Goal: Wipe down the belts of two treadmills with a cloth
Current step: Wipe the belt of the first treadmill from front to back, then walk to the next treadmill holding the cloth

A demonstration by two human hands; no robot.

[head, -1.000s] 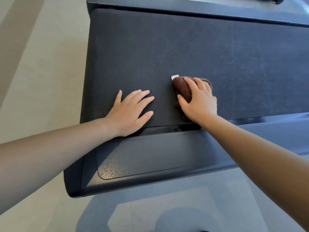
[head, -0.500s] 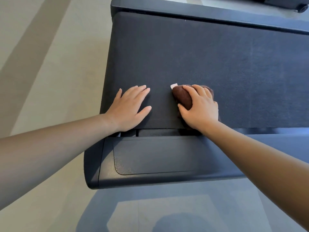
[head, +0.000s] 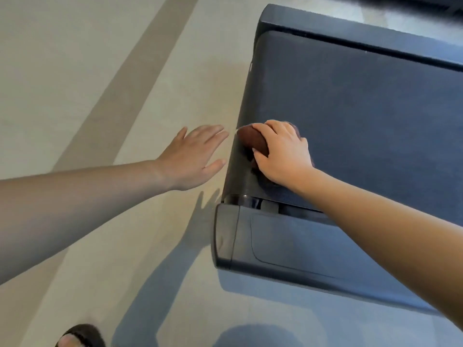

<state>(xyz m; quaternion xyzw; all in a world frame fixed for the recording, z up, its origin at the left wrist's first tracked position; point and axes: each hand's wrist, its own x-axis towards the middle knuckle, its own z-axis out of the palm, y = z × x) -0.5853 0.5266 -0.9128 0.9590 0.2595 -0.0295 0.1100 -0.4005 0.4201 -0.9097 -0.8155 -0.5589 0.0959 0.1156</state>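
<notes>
- At the near left edge, a foot (head: 75, 338) in a dark sandal is standing on the pale floor (head: 75, 71); only its front part is showing.
- A bluish shadow of the person is falling on the near part of the floor. A hand shadow (head: 205, 201) with spread fingers is lying just beside the near left corner of the treadmill.
- The dark end cover (head: 288, 246) of the treadmill is sitting nearest to the person. Just behind it, a narrow gap (head: 250, 200) is showing something shiny and round.
- The left hand (head: 193, 156) is hanging palm down above the floor, just left of the belt's edge. Its fingers are straight and a little spread, and it is holding nothing. The fingertips are lying very near to the edge, but I cannot tell if they are touching it.
- The right hand (head: 283, 151) is pressing down on the cloth. Its fingers are curling over the top of the cloth, and the thumb is closing on its near side.
- The cloth (head: 250, 141), brown and bunched into a lump, is lying on the near left corner of the belt, right at the left edge. The right hand is covering most of it.
- The belt (head: 363, 108), dark and matte, is stretching away to the right and to the far side of the hands.
- A dark side rail (head: 350, 43) is running along the far edge of the belt.
- At the far right, a dark blurred object (head: 400, 3) is showing; I cannot tell what it is.
</notes>
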